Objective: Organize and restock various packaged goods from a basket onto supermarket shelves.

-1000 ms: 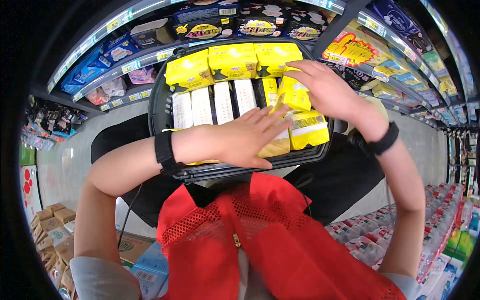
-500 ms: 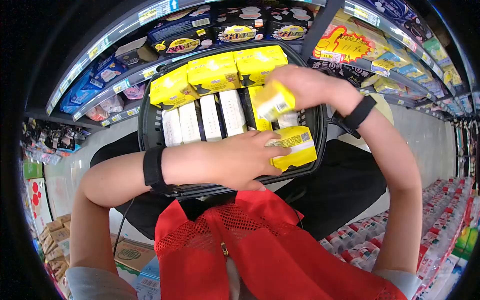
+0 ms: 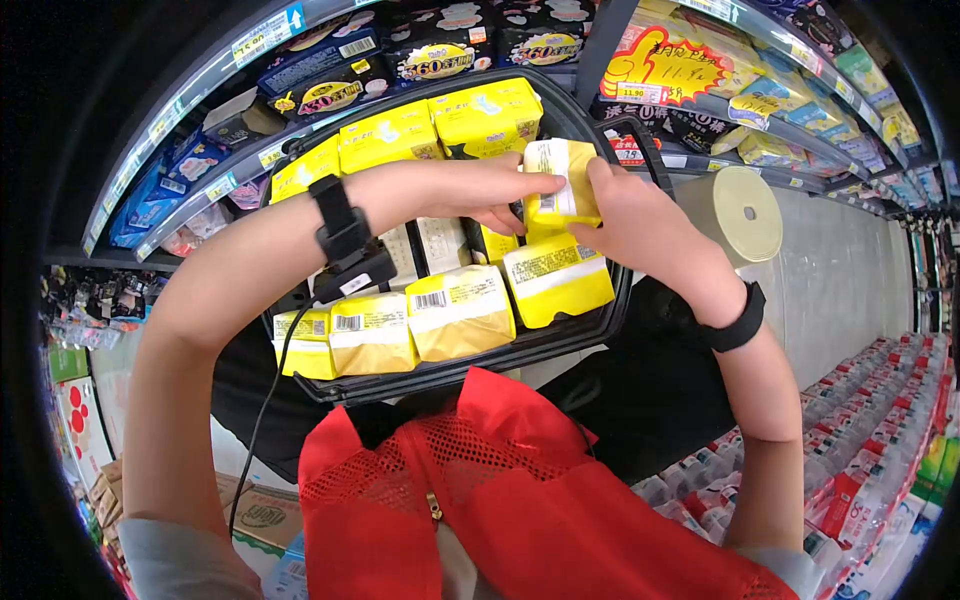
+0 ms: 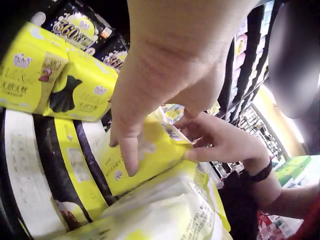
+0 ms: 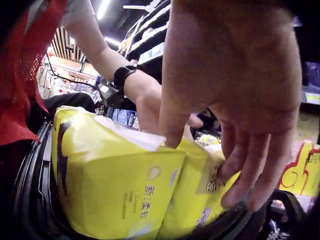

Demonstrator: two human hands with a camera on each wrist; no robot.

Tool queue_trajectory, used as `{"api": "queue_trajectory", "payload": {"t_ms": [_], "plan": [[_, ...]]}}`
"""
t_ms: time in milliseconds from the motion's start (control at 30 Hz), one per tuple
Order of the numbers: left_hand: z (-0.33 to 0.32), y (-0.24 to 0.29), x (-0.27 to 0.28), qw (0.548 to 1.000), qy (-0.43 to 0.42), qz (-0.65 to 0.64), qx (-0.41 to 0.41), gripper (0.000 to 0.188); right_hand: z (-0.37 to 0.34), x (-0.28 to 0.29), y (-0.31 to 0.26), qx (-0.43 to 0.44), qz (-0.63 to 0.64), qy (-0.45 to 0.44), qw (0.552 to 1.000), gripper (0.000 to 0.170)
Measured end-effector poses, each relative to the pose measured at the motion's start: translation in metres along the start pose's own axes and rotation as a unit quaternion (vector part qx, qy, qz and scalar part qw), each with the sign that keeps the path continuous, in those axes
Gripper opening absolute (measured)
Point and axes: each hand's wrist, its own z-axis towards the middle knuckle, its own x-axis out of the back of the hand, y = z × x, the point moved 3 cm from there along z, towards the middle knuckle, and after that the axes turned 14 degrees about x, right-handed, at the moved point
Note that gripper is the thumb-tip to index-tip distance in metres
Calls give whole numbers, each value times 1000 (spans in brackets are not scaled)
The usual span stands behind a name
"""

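Note:
A yellow pack of sanitary pads [image 3: 572,158] sits at the right side of a black basket [image 3: 450,372], its white barcode band facing up. My right hand [image 3: 645,215] grips it from the right, thumb on the near side. From the left, my left hand [image 3: 470,190] holds it too, and in the left wrist view fingers [image 4: 131,155] lie down its printed face. Similar yellow packs line the basket's back [image 3: 485,115] and front [image 3: 460,312]. White packs [image 3: 442,245] stand between the rows, partly hidden under my left forearm.
Shelves of black packs [image 3: 440,58] rise behind the basket, with a yellow and red price sign [image 3: 670,68] on the right. A cream round stool [image 3: 750,218] stands right of the basket. Wrapped bottles [image 3: 830,450] fill the lower right; a cardboard box [image 3: 262,515] lies lower left.
My right hand lifted and tilted the yellow pack, then set it with its barcode band up. My left hand left the front row and moved up to that pack.

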Motion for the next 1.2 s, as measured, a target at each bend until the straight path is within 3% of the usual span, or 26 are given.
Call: {"api": "queue_trajectory", "payload": {"t_ms": [67,133,167,333,400,433,467,500,533,567,600,667,733,833,900,933,1000,1067,1133,1167,1200], "plan": [[8,2,-8,999,-25,6,21,70,-6,7,0,-1,-4,-24,1000,47],[19,-2,-16,1000,-7,0,16,90,-8,15,4,31,-15,25,999,43],[20,0,-17,1000,-12,-7,-5,92,-4,19,5,50,3,86,995,40],[24,-6,3,998,-44,21,40,82,9,1,12,47,54,50,996,45],[25,-5,18,996,-45,47,63,76,12,-6,11,89,-4,68,994,43],[26,3,30,986,39,162,8,72,13,-7,12,84,-11,70,994,42],[26,11,41,953,121,275,-47,68,13,-6,12,84,-9,70,994,42],[25,20,56,883,257,364,-146,68,13,-4,11,82,-10,65,994,41],[22,26,64,777,382,438,-240,67,14,-3,11,79,-12,61,995,40],[10,34,65,719,430,509,-198,79,15,-2,13,80,-12,61,995,40],[11,32,69,719,432,508,-198,79,16,-3,15,76,2,56,996,39],[22,19,84,666,426,611,-42,90,17,0,15,73,16,49,996,38],[30,10,88,677,418,604,-45,98,18,1,15,23,38,-1,999,45],[27,19,88,689,431,574,-99,92,17,-2,16,27,39,6,999,45],[18,35,91,704,441,519,-202,83,15,-1,15,25,43,13,999,46],[16,41,93,705,440,518,-202,83,14,-1,14,27,44,18,998,46],[5,56,85,674,317,566,-353,75,14,-2,16,34,38,23,998,46],[3,62,70,692,316,560,-327,69,15,-2,16,41,33,30,998,45],[2,66,52,571,308,689,-322,60,15,-3,16,36,44,28,998,44],[10,64,46,540,293,703,-359,52,15,-2,15,36,43,29,998,44],[17,67,41,540,293,702,-360,52,15,-1,14,36,39,28,998,44]]}}
